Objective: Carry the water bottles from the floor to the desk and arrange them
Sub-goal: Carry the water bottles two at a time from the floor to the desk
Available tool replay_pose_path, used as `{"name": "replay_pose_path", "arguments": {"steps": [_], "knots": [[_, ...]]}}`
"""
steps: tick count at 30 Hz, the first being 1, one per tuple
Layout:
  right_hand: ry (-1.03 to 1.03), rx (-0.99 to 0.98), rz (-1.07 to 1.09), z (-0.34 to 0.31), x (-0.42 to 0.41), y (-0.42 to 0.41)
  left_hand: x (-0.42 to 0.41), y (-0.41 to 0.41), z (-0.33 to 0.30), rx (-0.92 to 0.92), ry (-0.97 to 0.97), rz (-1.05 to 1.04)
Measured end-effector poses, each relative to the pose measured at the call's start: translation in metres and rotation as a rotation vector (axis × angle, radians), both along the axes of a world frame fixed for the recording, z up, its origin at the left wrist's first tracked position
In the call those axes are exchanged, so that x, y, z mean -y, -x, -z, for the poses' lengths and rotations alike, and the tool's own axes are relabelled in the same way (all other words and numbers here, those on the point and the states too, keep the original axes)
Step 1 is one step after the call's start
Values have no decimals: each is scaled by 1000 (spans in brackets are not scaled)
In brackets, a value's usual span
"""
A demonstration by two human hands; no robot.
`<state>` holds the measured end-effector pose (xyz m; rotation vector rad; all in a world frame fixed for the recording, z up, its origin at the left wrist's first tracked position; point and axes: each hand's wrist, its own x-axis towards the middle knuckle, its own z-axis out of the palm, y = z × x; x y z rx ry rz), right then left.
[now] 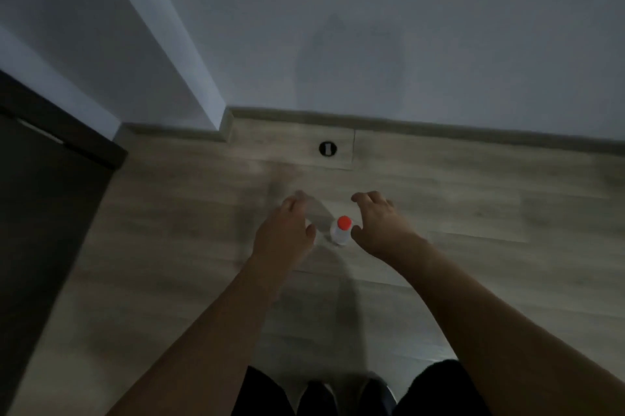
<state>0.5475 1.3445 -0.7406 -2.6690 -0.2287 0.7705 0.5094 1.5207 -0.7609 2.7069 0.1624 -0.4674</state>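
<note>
A clear water bottle [341, 234] with a red cap stands upright on the wooden floor [473, 212], seen from above. My left hand [287, 229] hovers just to its left, fingers loosely curved and holding nothing that I can make out. My right hand [377, 223] is just to the right of the bottle, fingers spread and bent, with the thumb close to the bottle's side. Neither hand grips the bottle. A faint blurred clear shape lies by my left thumb; I cannot tell what it is. No desk is in view.
A grey wall with a skirting board [439, 128] runs across the back. A round black floor fitting [327, 148] sits near the wall. A dark door or cabinet [44, 212] fills the left side. My dark shoes [345, 395] are at the bottom edge.
</note>
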Motion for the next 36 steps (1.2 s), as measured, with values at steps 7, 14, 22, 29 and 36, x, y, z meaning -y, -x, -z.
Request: {"name": "replay_pose_path", "arguments": {"steps": [7,14,22,29,36], "knots": [[-53,32,5,172,-25,-17,0,-7,163,-115,-81,-2],[-169,11,274,133,-10,-1,5,1,111,27,-123,-6],[-220,46,379,-139,17,16,21,9,-163,118,-7,-62],[-241,135,450,-415,40,45,34,19,-447,181,69,-25],[-212,218,424,-563,70,70,50,45,-601,345,50,-30]]}}
